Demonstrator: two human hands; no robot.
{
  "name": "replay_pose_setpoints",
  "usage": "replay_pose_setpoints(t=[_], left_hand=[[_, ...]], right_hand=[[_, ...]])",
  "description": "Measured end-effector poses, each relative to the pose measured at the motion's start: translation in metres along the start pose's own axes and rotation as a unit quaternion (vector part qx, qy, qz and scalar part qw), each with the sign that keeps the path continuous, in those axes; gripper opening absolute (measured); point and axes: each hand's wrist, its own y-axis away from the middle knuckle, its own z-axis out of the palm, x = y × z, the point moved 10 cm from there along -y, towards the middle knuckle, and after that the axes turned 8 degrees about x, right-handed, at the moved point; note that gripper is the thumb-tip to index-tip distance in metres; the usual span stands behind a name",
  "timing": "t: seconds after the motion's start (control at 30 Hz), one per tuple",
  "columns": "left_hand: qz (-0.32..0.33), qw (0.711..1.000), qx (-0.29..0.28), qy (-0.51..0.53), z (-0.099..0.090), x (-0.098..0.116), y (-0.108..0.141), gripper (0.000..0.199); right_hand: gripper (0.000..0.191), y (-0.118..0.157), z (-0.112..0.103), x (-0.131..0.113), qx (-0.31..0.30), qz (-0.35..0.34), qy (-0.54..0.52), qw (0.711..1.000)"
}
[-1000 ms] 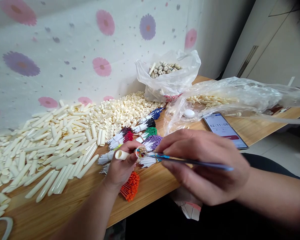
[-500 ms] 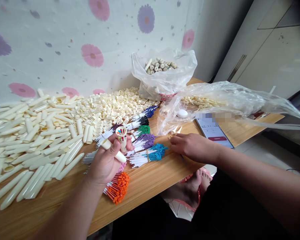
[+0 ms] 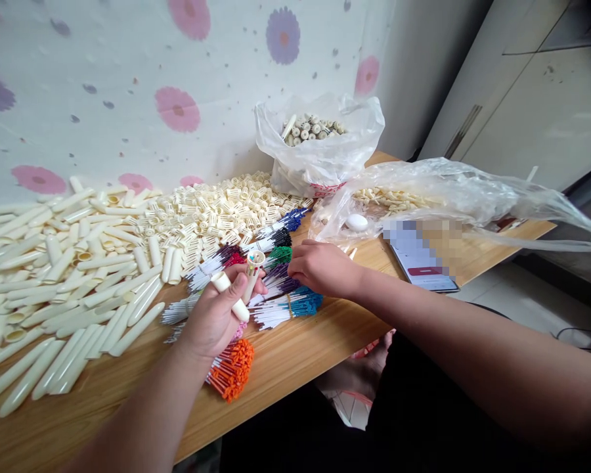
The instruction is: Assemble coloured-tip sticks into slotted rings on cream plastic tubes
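Observation:
My left hand (image 3: 217, 315) is closed around two cream plastic pieces: a barrel (image 3: 252, 276) with colored parts inside its open top, and a plain hollow cap (image 3: 230, 297) lying across the fingers. My right hand (image 3: 318, 268) has its fingers bent together above the purple and teal refill bundles; whatever it holds, if anything, is hidden. White-stemmed refills lie in bundles around both hands, among them teal (image 3: 308, 302), green (image 3: 280, 256), dark blue (image 3: 295, 218) and orange (image 3: 232, 370) ones.
Long cream tubes (image 3: 73, 263) are heaped at the left, beside a pile of small slotted cream parts (image 3: 201, 210). Behind stands a plastic bag (image 3: 325, 157) of round-ended pieces. At the right are another clear bag (image 3: 453, 190), a white oval object (image 3: 356, 222) and a phone (image 3: 414, 256).
My right hand has moved left from the table near the phone to the refill bundles. My left hand still holds both pieces, with the barrel tilted slightly to the right.

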Motion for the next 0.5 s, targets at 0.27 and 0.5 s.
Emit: replay_pose_setpoints(t=[0.27,0.5], left_hand=[[-0.021,1.0,0.004,0.004,-0.002,-0.007,0.0,0.017],[-0.038,0.999,0.011,-0.011,-0.003,-0.008,0.001,0.02]], right_hand=[[0.022,-0.007,0.009,-0.004,-0.057,0.039,0.068,0.995],[0.023,-0.009,0.012,-0.011,-0.064,0.027,0.094,0.993]])
